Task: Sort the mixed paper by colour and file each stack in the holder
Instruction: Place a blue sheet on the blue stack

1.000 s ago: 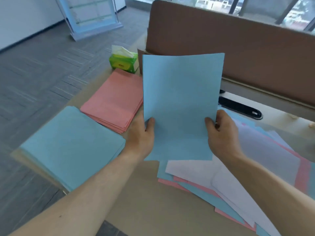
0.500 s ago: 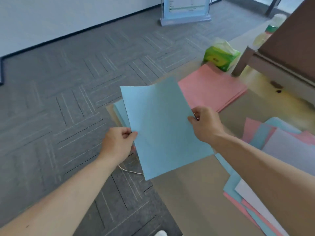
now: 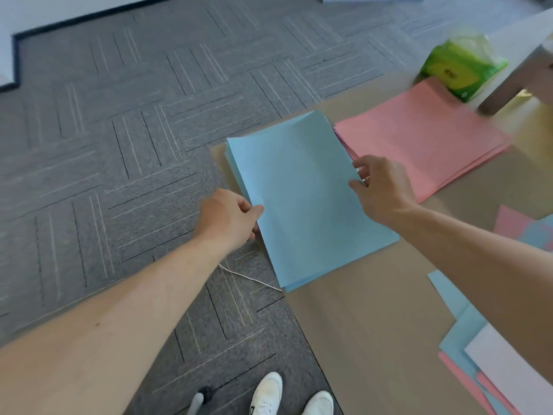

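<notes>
1. Step in hand, as I judged it: laying one blue sheet (image 3: 305, 199) on the blue stack (image 3: 299, 286) at the far-left corner of the tabletop (image 3: 374, 324).
2. Grip: left hand (image 3: 230, 218) pinched the sheet's left edge, thumb on top. Right hand (image 3: 380, 190) pinched the right edge w/ thumb & fingertips. Both narrow, both on the same sheet.
3. The sheet sat over the stack, slightly skewed, w/ its far corner lifted. Couldn't tell if the middle was flat on the stack.
4. To do it well:
   - Square the near and right edges against the stack before letting go.
   - Lower flat; release both hands together so the sheet doesn't swing.
   - Press the raised far corner down afterwards.
   - The stack lay right along the tabletop's left edge, above the floor (image 3: 119, 145), so any nudge should go right, not left. It should also stop short of the pink stack (image 3: 425, 139), just beside it.
5. Counts:
   - 1 sheet in hand.
   - 2 sorted stacks (1 blue, 1 pink); no white stack in view.
   - 1 mixed pile (image 3: 454, 333) near-right, w/ blue, pink & white sheets; no. of sheets not countable.
   - 1 green tissue pack (image 3: 457, 67), far right.
   - Holder: none in view, so filing not started, by my reading.
</notes>
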A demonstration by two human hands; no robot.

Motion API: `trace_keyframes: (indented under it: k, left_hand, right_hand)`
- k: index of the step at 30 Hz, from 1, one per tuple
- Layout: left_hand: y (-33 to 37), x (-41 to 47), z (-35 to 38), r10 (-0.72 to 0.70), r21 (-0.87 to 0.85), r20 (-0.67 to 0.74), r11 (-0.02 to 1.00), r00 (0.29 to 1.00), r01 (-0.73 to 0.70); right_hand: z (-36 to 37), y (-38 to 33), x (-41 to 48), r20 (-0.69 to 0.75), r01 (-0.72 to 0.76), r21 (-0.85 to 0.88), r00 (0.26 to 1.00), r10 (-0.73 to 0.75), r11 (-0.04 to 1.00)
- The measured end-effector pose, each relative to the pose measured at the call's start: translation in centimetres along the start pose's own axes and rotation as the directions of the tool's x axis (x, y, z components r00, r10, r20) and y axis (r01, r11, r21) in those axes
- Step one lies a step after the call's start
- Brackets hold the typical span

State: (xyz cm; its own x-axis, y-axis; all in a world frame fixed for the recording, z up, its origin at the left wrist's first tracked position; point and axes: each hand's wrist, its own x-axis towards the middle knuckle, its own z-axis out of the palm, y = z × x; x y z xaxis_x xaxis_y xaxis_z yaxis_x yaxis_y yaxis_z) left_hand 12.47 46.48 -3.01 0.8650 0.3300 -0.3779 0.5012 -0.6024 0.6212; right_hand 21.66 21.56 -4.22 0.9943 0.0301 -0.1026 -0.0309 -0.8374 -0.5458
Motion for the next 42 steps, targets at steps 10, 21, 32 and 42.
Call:
trace_keyframes:
  k: [10, 21, 32, 42]
  left_hand:
    - [0.7, 1.9, 0.4, 0.031, 0.239, -0.019, 0.971, 0.999, -0.026]
    - [8.7, 0.7, 2.1, 0.430, 0.618, 0.201, 0.642, 0.880, -0.454]
    - [18.0, -7.3, 12.5, 0.618, 0.403, 0.552, 0.390, 0.560, -0.828]
    - [20.3, -17.1, 25.3, 0.557, 0.135, 0.696, 0.518, 0.453, -0.844]
  right_hand:
    - [-0.4, 0.7, 0.2, 0.045, 0.148, -0.172, 0.989, -0.142, 0.974]
    - [-6.2, 3.0, -3.3, 0.102, 0.107, -0.314, 0.992, -0.078, 0.944]
    - [-15.6, 17.7, -18.9, -0.181, -0.377, -0.240, 0.923, 0.340, 0.895]
    - [-15.0, 25.3, -33.0, -0.181, -0.565, -0.161, 0.823, 0.539, 0.809]
